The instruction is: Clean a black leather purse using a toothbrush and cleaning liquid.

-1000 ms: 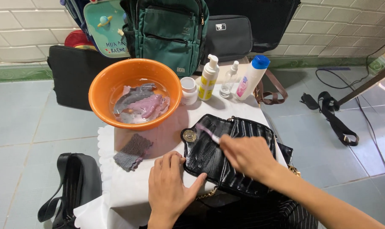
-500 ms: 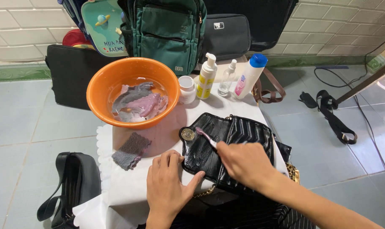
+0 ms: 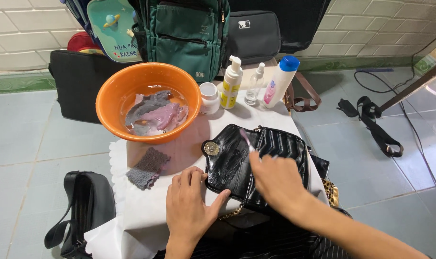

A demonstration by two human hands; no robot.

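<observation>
two hands work over a small table (image 3: 146, 216) draped in a white cloth, seen from my head camera looking down. my left hand (image 3: 189, 208) lies flat, palm down, fingers spread wide and holding nothing; its thumb presses the near left edge of a black quilted handbag (image 3: 256, 163), which looks meant to pin the bag against sliding. my right hand (image 3: 275, 180) has its fingers closed narrowly around a small brush (image 3: 247, 140) with a pale pinkish handle. the bristle end rests on the bag's flap, just right of its round metal clasp (image 3: 211, 148). the flap surface beside the brush looks wet or filmy, with whitish streaks.

the handbag lies flat at the centre right of the table, flap facing up, so the whole front is open to the brush. a gold chain shows under its near edge.

an orange basin (image 3: 148, 100) stands at the far left of the table, holding water and soaking grey and pink cloths, within easy reach of the left hand. a small grey rag (image 3: 148, 167) lies on the cloth between basin and left hand. behind the bag stand a white jar (image 3: 209, 97), a pump bottle (image 3: 231, 82), a clear spray bottle (image 3: 254, 84) and a white bottle with a blue cap (image 3: 279, 81), lined along the far edge, clear of the working area.

a green backpack (image 3: 184, 33) and other dark bags lean on the tiled wall beyond. another black bag (image 3: 83, 206) sits on the floor at left.
</observation>
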